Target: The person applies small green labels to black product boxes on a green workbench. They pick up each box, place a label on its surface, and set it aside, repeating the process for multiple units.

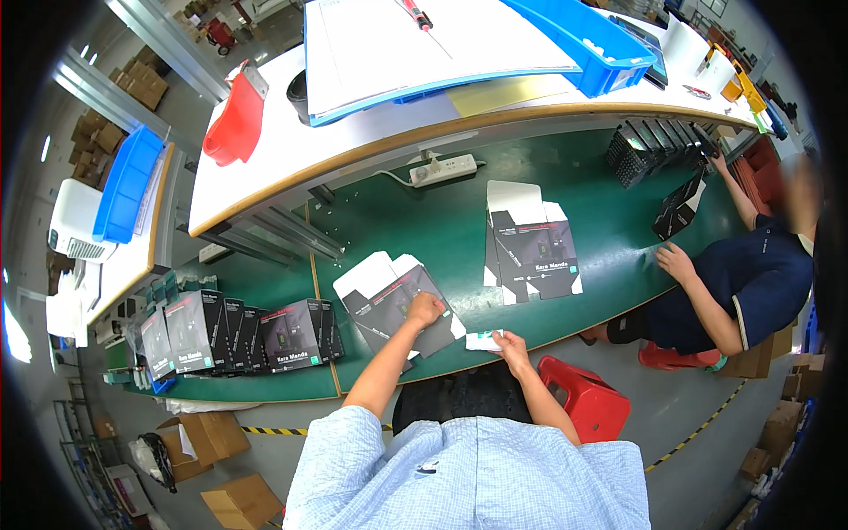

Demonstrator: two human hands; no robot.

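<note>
Flat on the green bench in front of me lies an unfolded black carton (380, 314) with white flaps. My left hand (426, 309) rests on its printed face, fingers curled and pressed together beside a small green patch near the carton's edge. Whatever those fingers pinch, if anything, is hidden. Between the thumb and fingers of my right hand (511, 345) is a small white-and-green label sheet (484, 340), held over the bench's near edge. A second flat black carton (534, 256) lies farther right, apart from both hands.
Several black boxes (291, 336) stand in a row at left. Toward the right end, a co-worker (742, 274) sits by more black boxes (649, 146). A raised white shelf (291, 159) spans the back, above a power strip (443, 170). A red stool (585, 402) stands near my right arm.
</note>
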